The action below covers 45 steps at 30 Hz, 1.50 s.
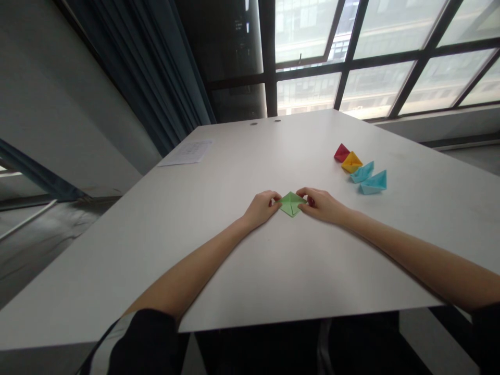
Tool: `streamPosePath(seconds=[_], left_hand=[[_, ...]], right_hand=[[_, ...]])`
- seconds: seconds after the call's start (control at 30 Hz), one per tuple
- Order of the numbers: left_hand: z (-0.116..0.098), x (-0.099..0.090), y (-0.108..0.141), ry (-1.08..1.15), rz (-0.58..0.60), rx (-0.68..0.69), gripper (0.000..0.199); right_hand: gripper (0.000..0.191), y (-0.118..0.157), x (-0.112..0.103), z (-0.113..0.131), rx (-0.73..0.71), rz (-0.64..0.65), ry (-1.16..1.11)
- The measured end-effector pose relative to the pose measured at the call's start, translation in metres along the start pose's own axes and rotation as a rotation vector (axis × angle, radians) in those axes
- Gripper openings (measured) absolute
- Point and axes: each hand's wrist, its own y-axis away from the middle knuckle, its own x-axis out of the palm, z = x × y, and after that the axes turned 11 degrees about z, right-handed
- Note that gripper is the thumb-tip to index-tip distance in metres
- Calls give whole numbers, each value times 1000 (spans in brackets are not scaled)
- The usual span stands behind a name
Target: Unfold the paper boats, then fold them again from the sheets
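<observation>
A green folded paper point(290, 204), diamond-shaped with a crease down its middle, is held between my two hands over the white table. My left hand point(262, 207) pinches its left corner between thumb and fingers. On the opposite corner, my right hand point(319, 203) has its thumb below and its fingers above, also pinching. The fingertips cover both side corners of the paper.
To the right on the white table point(219, 208) stand a red paper boat point(341, 152), a yellow paper boat point(352, 162) and two light blue paper boats point(374, 183). A printed sheet point(187, 153) lies at the far left edge. Windows point(308, 94) rise behind.
</observation>
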Motion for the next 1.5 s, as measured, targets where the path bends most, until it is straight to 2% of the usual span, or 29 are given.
streamPosePath(seconds=[0.23,0.53,0.73,1.0,1.27,1.5], left_hand=[[-4,-1,2,27,2,59,12],[-8,-1,5,-21,-4,101,11],[-6,1,5,-21,6,134,10],[-9,-2,8,-169,55,248,24],[-21,3,7,-287,72,212,19],[-29,3,9,-412,123,155,25]], right_hand=[[19,2,-6,-5,-72,45,17],[25,4,-9,-11,-154,103,62],[17,4,-10,-10,-174,125,69],[19,2,-10,-10,-277,130,108],[20,0,-5,-1,-214,76,147],[22,-1,-5,1,-155,90,164]])
